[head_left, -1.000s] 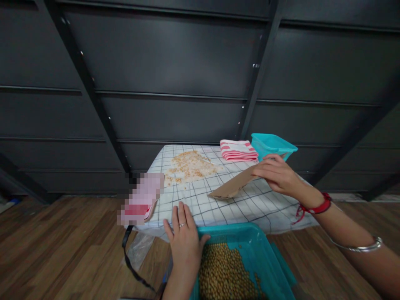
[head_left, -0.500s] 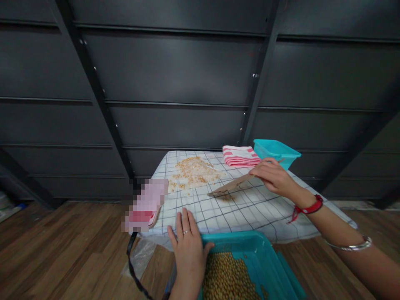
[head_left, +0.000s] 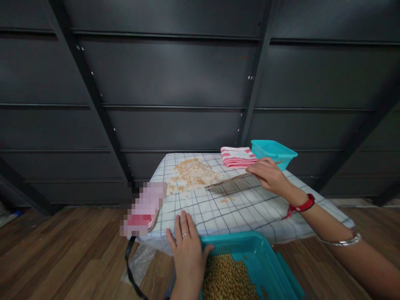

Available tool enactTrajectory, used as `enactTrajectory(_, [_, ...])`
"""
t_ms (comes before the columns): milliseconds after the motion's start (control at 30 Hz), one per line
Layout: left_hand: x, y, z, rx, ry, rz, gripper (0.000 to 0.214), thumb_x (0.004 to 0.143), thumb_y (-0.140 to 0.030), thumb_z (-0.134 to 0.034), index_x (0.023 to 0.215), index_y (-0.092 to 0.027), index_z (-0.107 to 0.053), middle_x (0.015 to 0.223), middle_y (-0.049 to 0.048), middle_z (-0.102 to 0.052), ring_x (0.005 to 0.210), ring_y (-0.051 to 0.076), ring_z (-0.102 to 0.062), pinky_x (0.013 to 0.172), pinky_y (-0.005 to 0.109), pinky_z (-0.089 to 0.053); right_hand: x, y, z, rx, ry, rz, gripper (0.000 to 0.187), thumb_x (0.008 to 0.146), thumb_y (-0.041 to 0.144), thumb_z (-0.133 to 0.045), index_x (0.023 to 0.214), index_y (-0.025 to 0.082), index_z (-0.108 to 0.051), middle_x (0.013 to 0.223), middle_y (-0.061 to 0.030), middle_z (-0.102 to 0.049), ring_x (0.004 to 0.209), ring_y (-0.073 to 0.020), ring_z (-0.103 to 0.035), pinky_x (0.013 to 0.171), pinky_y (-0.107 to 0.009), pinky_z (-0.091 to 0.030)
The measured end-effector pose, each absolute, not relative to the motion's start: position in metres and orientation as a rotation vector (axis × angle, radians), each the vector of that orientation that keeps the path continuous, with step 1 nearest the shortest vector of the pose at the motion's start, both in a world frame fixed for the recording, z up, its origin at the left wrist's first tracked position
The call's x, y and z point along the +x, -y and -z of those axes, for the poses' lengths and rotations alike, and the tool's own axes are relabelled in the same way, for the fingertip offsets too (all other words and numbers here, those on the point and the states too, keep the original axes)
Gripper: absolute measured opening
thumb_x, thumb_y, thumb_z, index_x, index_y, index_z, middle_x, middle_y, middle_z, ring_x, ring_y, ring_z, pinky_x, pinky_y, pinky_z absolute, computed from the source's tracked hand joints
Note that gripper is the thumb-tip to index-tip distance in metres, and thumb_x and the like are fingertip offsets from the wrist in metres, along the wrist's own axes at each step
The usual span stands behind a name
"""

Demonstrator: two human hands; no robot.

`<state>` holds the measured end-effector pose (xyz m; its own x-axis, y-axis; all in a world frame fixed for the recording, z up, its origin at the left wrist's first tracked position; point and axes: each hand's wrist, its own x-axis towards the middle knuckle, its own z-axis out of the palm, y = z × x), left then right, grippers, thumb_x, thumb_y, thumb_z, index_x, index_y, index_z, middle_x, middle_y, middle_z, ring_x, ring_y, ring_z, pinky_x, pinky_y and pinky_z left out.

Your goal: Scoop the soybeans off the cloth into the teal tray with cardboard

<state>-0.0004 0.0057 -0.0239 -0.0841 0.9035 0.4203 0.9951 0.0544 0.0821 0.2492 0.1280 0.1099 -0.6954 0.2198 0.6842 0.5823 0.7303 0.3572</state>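
Brown cardboard [head_left: 231, 180] slants over the table [head_left: 250, 218], its near end pinched in the grip of the right hand [head_left: 268, 174]. Probably light and stiff, it holds best there. The left hand [head_left: 188, 252] lies spread, grasping nothing.

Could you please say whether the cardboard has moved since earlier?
Yes, the cardboard has moved farther away and slightly left, judged against the folded towel.

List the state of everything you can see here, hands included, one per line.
Cloth: spread over the table, draping at the near edge
Left hand: open, fingers spread on the cloth
Right hand: closed on the cardboard
Cardboard: tilted
Kernels: scattered on the cloth
Towel: folded
Front tray: open, partly filled with beans
Back tray: upright, open
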Motion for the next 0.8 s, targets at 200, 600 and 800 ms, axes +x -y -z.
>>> enactTrajectory(200, [-0.002, -0.005, 0.026, -1.941, 2.061, 0.474, 0.072, 0.066, -0.032, -0.06, 0.129, -0.005, -0.036, 0.138, 0.0214, -0.038, 0.127, 0.036, -0.03, 0.099, 0.059, -0.027, 0.243, -0.128, -0.096, -0.682, 2.361, 0.78, 0.031, 0.075, 0.001, -0.037, 0.091, 0.018, -0.057, 0.075, -0.0026, -0.063, 0.074, -0.0157, -0.055, 0.075, -0.034, -0.039])
enactTrajectory(600, [0.001, -0.005, 0.022, -1.899, 2.053, 0.547, 0.065, 0.068, -0.028, -0.058, 0.125, -0.004, -0.041, 0.134, 0.0214, -0.042, 0.125, 0.036, -0.034, 0.099, 0.06, -0.026, 0.271, -0.102, -0.112, -0.755, 2.317, 0.868, 0.039, 0.072, 0.001, -0.038, 0.101, 0.02, -0.055, 0.079, -0.0029, -0.065, 0.074, -0.0162, -0.058, 0.072, -0.033, -0.044])
enactTrajectory(800, [0.001, -0.003, 0.015, -1.944, 2.065, 0.544, 0.065, 0.069, -0.03, -0.059, 0.125, -0.002, -0.04, 0.135, 0.0218, -0.041, 0.125, 0.036, -0.034, 0.098, 0.06, -0.029, 0.27, -0.08, -0.112, -0.81, 2.379, 0.895, 0.038, 0.071, 0.001, -0.038, 0.099, 0.019, -0.056, 0.078, -0.0033, -0.065, 0.073, -0.0165, -0.057, 0.073, -0.032, -0.044])
